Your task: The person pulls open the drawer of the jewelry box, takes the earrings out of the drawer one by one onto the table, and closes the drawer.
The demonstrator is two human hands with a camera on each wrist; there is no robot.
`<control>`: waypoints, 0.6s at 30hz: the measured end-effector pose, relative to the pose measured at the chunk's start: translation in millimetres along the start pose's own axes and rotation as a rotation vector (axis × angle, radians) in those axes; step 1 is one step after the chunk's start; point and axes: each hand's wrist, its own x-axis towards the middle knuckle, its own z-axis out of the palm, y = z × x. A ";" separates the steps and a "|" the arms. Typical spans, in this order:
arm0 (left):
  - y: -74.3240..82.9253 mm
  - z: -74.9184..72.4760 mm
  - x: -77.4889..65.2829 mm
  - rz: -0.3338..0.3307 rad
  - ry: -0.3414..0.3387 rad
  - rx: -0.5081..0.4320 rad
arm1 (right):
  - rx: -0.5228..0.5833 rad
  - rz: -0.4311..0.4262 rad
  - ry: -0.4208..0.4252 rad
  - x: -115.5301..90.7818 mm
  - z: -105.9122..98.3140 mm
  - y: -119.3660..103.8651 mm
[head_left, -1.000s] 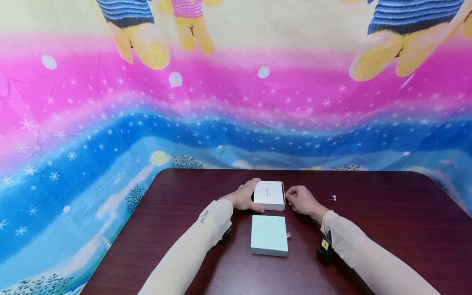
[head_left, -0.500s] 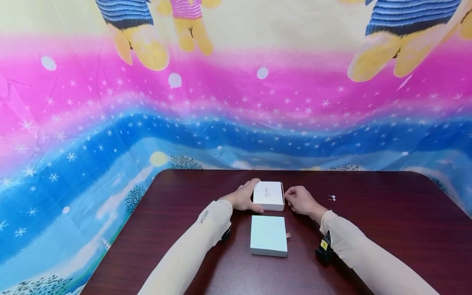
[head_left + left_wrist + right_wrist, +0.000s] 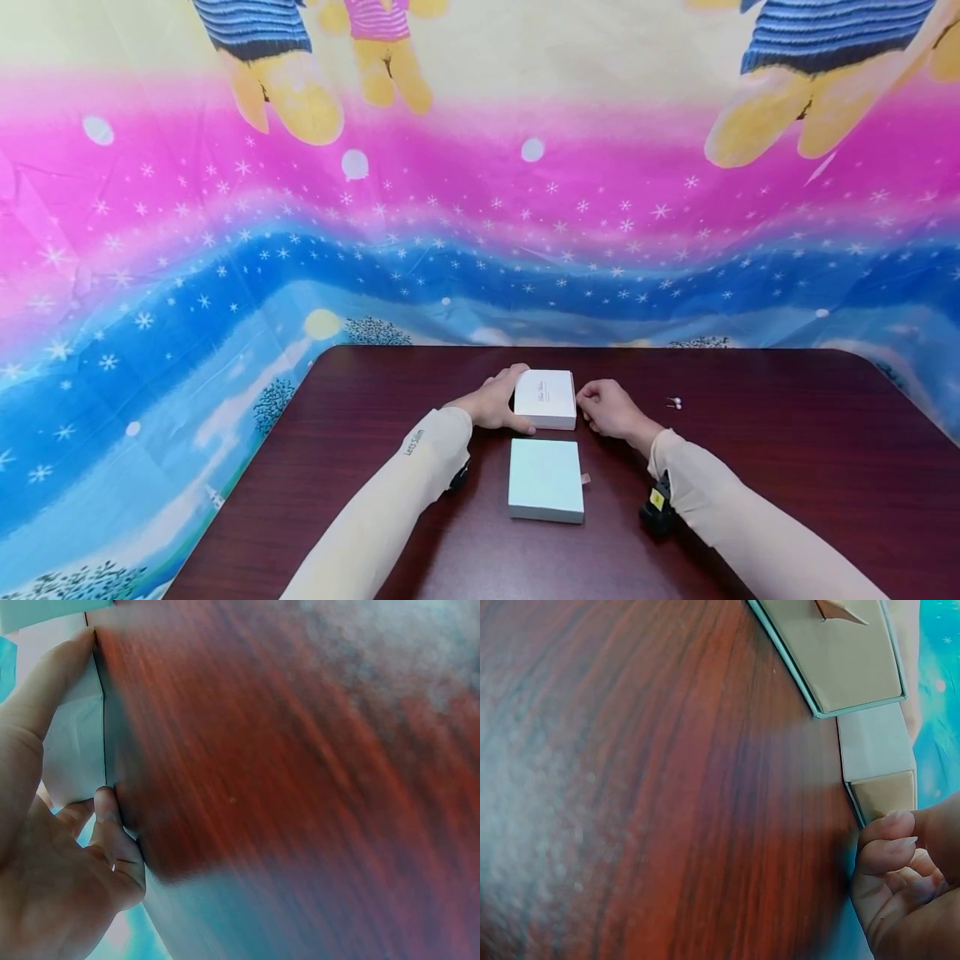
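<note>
L hand (image 3: pixel 492 402) has the white printed box (image 3: pixel 543 398) in a grasp on the table (image 3: pixel 750 467): thumb along its near side, other fingers round the far L part. Head cam gets the box top w/ its dark script lettering, but fingertips there are partly hidden; L wrist cam fills that in, w/ thumb laid on the box's near wall & fingertips bent in low at the box's L end.

R hand (image 3: pixel 611 408) is at the box's opp. (R) end, fingers curled in. R wrist cam shows thumb & finger tips together at the low corner of that end, touching it; can't tell if anything's pinched b/w them. Same cam shows a tan end panel (image 3: pixel 885 793) on the white box, which head cam doesn't.

Mint-green box (image 3: pixel 546 479) sits just nearer the person, apart from the white one. From head cam: plain lid & a small ribbon tab (image 3: pixel 587 479) poking out R. From R wrist cam: its tan drawer front (image 3: pixel 847 652), tab mid-panel. L wrist cam only catches its edge, top L.

Only head cam has the 2 small white-headed pieces (image 3: pixel 676 403) R of R hand, too tiny for detail, & the snowflake backdrop (image 3: pixel 450 208) in full.
</note>
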 end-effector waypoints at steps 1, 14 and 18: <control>-0.2 0.2 0.2 0.000 0.001 0.001 | -0.001 0.000 0.001 0.0 0.1 0.2; 0.5 0.5 -0.5 0.006 0.009 0.009 | 0.000 0.003 0.002 0.1 1.3 -1.0; 0.5 0.3 -0.7 0.017 0.009 0.009 | -0.003 0.004 0.002 -0.1 1.8 -2.1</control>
